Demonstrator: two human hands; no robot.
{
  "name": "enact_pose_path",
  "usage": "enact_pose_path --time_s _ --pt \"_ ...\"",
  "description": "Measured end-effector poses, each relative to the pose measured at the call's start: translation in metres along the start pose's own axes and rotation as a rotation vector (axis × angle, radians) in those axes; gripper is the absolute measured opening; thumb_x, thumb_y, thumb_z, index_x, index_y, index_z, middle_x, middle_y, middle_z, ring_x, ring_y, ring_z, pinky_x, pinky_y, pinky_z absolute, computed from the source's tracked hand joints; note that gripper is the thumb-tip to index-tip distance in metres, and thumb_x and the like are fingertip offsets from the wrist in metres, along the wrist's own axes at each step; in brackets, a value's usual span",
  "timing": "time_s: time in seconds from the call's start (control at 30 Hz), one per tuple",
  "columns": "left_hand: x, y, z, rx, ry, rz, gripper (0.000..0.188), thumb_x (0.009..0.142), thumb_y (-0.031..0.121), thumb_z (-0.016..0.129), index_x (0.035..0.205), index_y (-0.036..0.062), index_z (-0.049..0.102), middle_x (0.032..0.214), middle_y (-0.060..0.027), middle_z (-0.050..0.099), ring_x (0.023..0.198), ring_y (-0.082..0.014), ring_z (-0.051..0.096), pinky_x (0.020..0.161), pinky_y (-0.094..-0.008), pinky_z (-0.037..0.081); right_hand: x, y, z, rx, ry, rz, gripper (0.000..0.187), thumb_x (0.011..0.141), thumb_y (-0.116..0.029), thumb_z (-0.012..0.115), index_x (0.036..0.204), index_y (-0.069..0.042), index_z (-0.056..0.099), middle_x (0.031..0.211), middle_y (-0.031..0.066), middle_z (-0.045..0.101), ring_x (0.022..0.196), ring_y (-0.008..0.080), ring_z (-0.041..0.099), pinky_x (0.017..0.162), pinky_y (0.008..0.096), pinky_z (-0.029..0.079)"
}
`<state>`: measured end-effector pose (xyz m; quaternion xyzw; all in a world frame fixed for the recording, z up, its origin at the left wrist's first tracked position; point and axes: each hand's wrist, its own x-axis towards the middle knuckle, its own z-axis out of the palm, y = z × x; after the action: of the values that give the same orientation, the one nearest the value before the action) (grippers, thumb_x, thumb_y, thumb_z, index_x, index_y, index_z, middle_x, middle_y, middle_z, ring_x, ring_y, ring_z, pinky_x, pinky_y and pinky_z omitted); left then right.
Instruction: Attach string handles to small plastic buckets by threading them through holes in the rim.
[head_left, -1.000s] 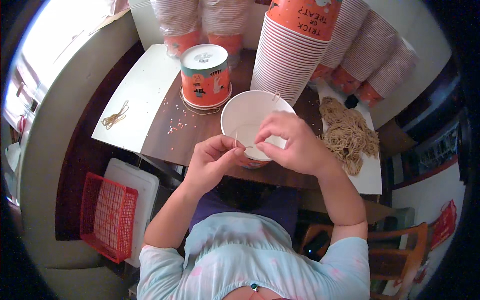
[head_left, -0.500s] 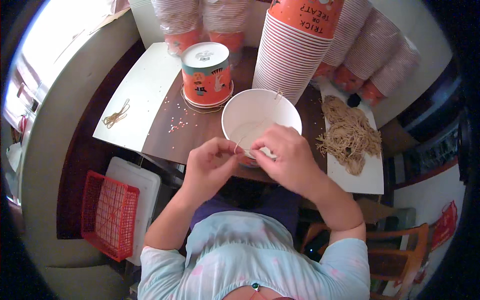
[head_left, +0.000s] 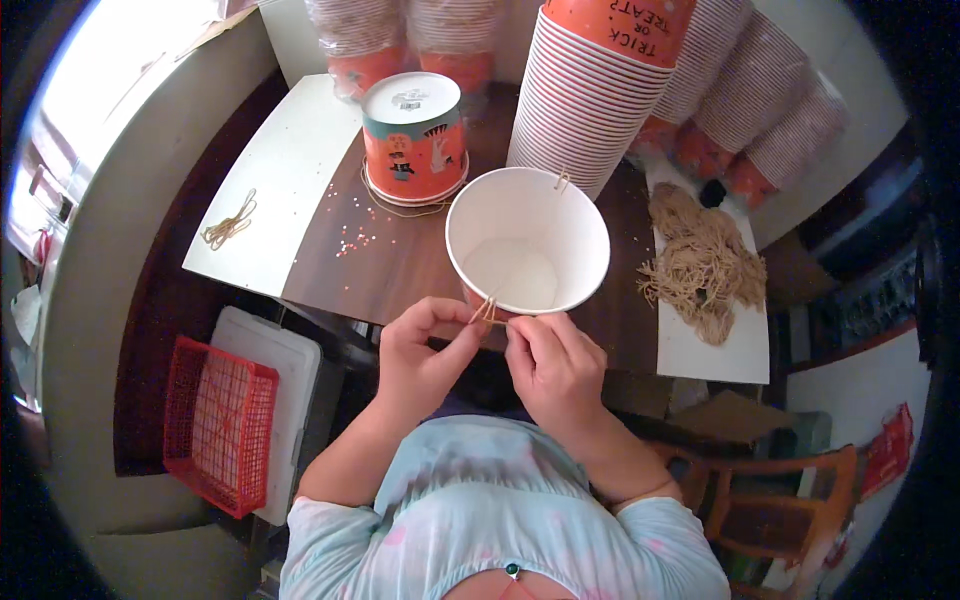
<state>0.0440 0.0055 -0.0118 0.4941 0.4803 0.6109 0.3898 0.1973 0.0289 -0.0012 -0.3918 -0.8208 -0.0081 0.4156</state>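
Observation:
A white-lined paper bucket [head_left: 520, 225] stands mouth up in front of me, tilted a little my way. At its near rim my left hand [head_left: 425, 340] pinches a thin tan cord [head_left: 487, 308] that forms a small loop there. Fingers closed, my right hand [head_left: 558, 365] grips the same cord just to the right and draws a strand sideways. Another bit of cord [head_left: 563, 180] pokes over the far rim of the bucket. Whether the near cord passes through a hole in the wall is hidden by my fingers.
An orange patterned bucket [head_left: 415, 150] sits upside down at the back left. Behind rises a tall stack of buckets [head_left: 590, 100], with bagged stacks [head_left: 740, 90] alongside. A heap of tan cords [head_left: 705, 265] lies at right, a few strands [head_left: 230, 220] at left. A red basket [head_left: 220, 425] is lower left.
My right hand has come back from over the bucket's mouth to outside its near rim, lower and nearer to me. The cord loop now shows at the rim, and the bucket's inside is less covered.

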Motion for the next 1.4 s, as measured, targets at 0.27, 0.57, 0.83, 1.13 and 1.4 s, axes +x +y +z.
enact_pose_path --time_s 0.27,0.57,0.83,1.13,1.4 --pt "0.004 -0.011 -0.001 -0.33 -0.068 -0.207 0.01 0.083 -0.002 0.065 0.091 -0.003 0.059 0.088 -0.0108 0.068 0.082 -0.0152 0.066 0.075 -0.0262 0.054 -0.009 0.008 0.031 0.266 0.018 0.174 0.018 0.077 -0.004 0.065 0.095 -0.003 0.064 0.086 0.0111 0.064 0.066 0.0273 0.063 0.058 0.033 0.051" --pt "0.004 -0.014 -0.006 -0.28 -0.011 -0.215 0.011 0.081 -0.004 0.065 0.09 -0.0022 0.059 0.088 -0.0098 0.067 0.08 -0.0146 0.065 0.075 -0.026 0.053 -0.001 0.001 0.026 1.363 -0.192 0.88 0.017 0.088 -0.008 0.059 0.1 0.001 0.066 0.09 0.0056 0.067 0.085 0.0132 0.062 0.077 0.0266 0.052" --pt "0.003 -0.014 -0.002 -0.276 0.02 -0.152 0.01 0.083 0.003 0.067 0.09 -0.0019 0.061 0.085 -0.006 0.068 0.076 -0.0092 0.064 0.07 -0.0217 0.052 -0.005 0.01 0.035 1.709 -0.159 1.094 0.012 0.088 -0.016 0.059 0.094 -0.008 0.066 0.081 -0.0015 0.064 0.062 0.0035 0.051 0.053 0.0183 0.038" --pt "0.001 -0.016 0.002 0.108 0.034 0.169 0.011 0.079 -0.003 0.066 0.089 -0.0022 0.062 0.082 -0.0069 0.067 0.071 -0.011 0.065 0.063 -0.023 0.052 -0.004 0.01 0.031 1.742 -0.174 1.267 0.011 0.087 -0.019 0.062 0.093 -0.01 0.065 0.075 -0.0048 0.059 0.056 0.0036 0.045 0.051 0.0192 0.036" --pt "0.0 -0.02 0.002 0.393 0.088 0.435 0.02 0.07 -0.003 0.071 0.089 0.0022 0.066 0.079 -0.0079 0.066 0.071 -0.0178 0.063 0.06 -0.027 0.051 -0.006 0.007 0.033 1.661 -0.16 1.148 0.012 0.086 -0.02 0.063 0.09 -0.01 0.066 0.079 -0.0045 0.063 0.06 0.0018 0.047 0.053 0.0178 0.036"
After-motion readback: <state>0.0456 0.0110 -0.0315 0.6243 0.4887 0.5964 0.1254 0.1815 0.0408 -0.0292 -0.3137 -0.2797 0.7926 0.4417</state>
